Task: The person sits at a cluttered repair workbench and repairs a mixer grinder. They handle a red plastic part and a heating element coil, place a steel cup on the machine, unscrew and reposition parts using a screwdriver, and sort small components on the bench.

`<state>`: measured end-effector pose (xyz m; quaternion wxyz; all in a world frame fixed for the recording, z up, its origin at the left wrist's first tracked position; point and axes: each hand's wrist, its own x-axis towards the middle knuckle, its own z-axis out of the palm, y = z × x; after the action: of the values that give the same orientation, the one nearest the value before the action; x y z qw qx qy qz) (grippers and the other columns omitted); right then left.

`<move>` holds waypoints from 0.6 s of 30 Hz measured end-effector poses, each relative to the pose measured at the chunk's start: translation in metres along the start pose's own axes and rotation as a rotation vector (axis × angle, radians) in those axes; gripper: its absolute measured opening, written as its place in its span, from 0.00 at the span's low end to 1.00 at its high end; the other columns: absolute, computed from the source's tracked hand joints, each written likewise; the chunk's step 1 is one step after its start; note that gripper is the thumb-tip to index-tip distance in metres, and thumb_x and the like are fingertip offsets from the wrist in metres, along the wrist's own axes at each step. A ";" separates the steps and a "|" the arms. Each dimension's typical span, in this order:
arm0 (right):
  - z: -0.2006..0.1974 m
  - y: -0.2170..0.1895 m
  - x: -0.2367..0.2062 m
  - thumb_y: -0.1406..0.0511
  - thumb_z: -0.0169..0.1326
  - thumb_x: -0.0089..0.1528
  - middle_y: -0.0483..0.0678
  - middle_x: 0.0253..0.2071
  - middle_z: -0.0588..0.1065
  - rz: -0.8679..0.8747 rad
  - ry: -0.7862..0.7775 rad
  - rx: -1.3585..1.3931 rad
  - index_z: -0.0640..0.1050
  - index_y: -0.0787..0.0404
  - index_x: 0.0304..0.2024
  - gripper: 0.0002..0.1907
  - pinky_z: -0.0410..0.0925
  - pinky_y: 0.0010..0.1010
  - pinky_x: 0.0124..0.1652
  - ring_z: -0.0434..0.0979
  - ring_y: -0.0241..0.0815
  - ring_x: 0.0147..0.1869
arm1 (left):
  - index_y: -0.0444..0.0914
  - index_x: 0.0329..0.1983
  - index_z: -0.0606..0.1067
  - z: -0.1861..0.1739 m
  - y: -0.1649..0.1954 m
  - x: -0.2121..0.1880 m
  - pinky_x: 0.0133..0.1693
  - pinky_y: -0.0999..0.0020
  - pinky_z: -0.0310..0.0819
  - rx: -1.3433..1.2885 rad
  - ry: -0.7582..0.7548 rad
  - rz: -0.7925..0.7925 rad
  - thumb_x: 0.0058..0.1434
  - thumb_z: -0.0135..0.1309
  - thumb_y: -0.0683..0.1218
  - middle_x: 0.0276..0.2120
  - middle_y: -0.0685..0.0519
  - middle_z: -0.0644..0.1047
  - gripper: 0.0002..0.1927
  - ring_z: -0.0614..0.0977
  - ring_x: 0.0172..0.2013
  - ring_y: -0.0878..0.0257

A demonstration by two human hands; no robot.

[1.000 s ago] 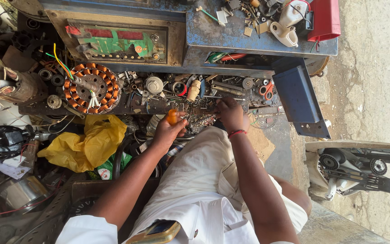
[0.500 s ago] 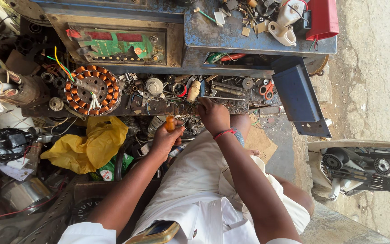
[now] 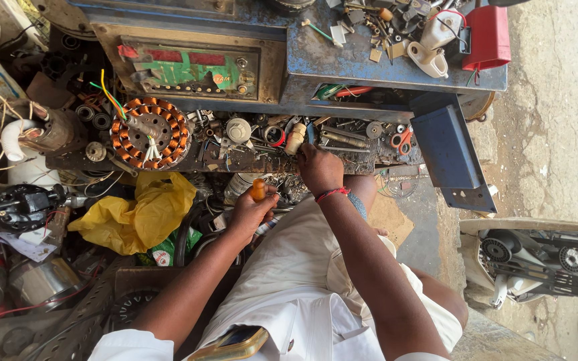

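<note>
Left hand [image 3: 252, 212] grips an orange-handled tool [image 3: 258, 190]; right hand [image 3: 319, 167], curled, picks among small parts on the cluttered desk [image 3: 369, 63], the next move likely needing a firm pinch.

White short sleeves, white trousers, red wrist thread [image 3: 332, 194].

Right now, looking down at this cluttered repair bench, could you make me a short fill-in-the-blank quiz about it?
1. The left hand grips a tool with an ____ handle.
2. The round copper-wound motor stator lies to the ____ of the right hand.
3. The crumpled plastic bag below the blue metal bench is ____.

Missing words: orange; left; yellow
</note>
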<state>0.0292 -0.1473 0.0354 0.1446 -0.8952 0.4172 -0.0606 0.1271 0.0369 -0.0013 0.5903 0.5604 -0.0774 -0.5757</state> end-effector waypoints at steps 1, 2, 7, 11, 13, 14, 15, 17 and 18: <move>-0.001 0.000 0.000 0.55 0.54 0.65 0.51 0.33 0.80 -0.005 -0.007 -0.005 0.78 0.52 0.38 0.10 0.72 0.49 0.35 0.81 0.57 0.36 | 0.38 0.48 0.76 0.000 0.000 0.000 0.25 0.76 0.69 -0.002 -0.004 0.004 0.62 0.61 0.45 0.28 0.58 0.74 0.12 0.73 0.21 0.73; -0.002 0.000 0.001 0.55 0.54 0.65 0.51 0.32 0.80 -0.010 -0.013 -0.010 0.78 0.52 0.39 0.10 0.72 0.49 0.35 0.81 0.57 0.35 | 0.38 0.48 0.76 0.000 0.000 0.000 0.25 0.76 0.69 0.000 0.001 0.005 0.62 0.61 0.45 0.28 0.58 0.74 0.13 0.73 0.21 0.73; -0.006 0.003 0.002 0.55 0.55 0.64 0.53 0.33 0.80 0.009 -0.011 0.021 0.79 0.52 0.42 0.11 0.72 0.50 0.36 0.81 0.57 0.37 | 0.39 0.48 0.76 -0.001 0.000 -0.001 0.24 0.75 0.69 0.013 0.021 -0.001 0.62 0.61 0.46 0.28 0.58 0.75 0.13 0.73 0.21 0.73; -0.008 0.012 0.002 0.55 0.57 0.62 0.52 0.36 0.81 -0.028 0.020 0.145 0.80 0.52 0.43 0.12 0.73 0.49 0.37 0.81 0.58 0.39 | 0.39 0.48 0.77 -0.002 0.000 -0.001 0.25 0.76 0.71 0.018 0.034 -0.016 0.62 0.61 0.46 0.28 0.59 0.75 0.13 0.73 0.21 0.73; -0.009 0.017 0.003 0.57 0.60 0.62 0.52 0.36 0.82 -0.050 0.025 0.266 0.81 0.55 0.42 0.11 0.73 0.45 0.37 0.82 0.55 0.38 | 0.39 0.48 0.77 -0.002 0.000 -0.001 0.25 0.76 0.71 0.013 0.031 -0.016 0.62 0.61 0.46 0.28 0.58 0.75 0.13 0.73 0.21 0.73; -0.009 0.018 0.005 0.58 0.61 0.62 0.52 0.36 0.82 -0.064 0.029 0.325 0.81 0.56 0.41 0.11 0.74 0.43 0.37 0.82 0.53 0.38 | 0.39 0.48 0.77 -0.001 0.000 -0.001 0.25 0.76 0.71 0.006 0.031 -0.014 0.62 0.61 0.46 0.28 0.58 0.75 0.13 0.73 0.21 0.73; -0.008 0.017 0.005 0.60 0.60 0.63 0.51 0.35 0.82 0.029 -0.020 0.509 0.81 0.59 0.41 0.10 0.74 0.39 0.36 0.83 0.49 0.37 | 0.39 0.48 0.77 -0.001 0.000 -0.001 0.25 0.76 0.70 0.001 0.030 -0.016 0.62 0.62 0.46 0.28 0.58 0.75 0.13 0.73 0.21 0.73; -0.008 0.015 0.006 0.63 0.59 0.63 0.49 0.33 0.82 0.219 -0.117 0.875 0.80 0.63 0.41 0.09 0.75 0.31 0.34 0.83 0.40 0.35 | 0.40 0.48 0.77 0.000 0.001 -0.001 0.25 0.76 0.70 -0.002 0.030 -0.023 0.61 0.62 0.46 0.28 0.58 0.76 0.13 0.74 0.21 0.73; -0.009 0.015 0.006 0.64 0.58 0.64 0.48 0.33 0.82 0.266 -0.134 0.909 0.80 0.63 0.41 0.08 0.73 0.29 0.33 0.82 0.38 0.34 | 0.40 0.48 0.77 0.000 0.002 0.000 0.25 0.76 0.71 -0.001 0.032 -0.027 0.61 0.62 0.46 0.28 0.59 0.76 0.13 0.74 0.21 0.73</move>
<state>0.0205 -0.1628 0.0391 0.5546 -0.6819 0.4492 -0.1602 0.1278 0.0368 0.0001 0.5838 0.5705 -0.0601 -0.5746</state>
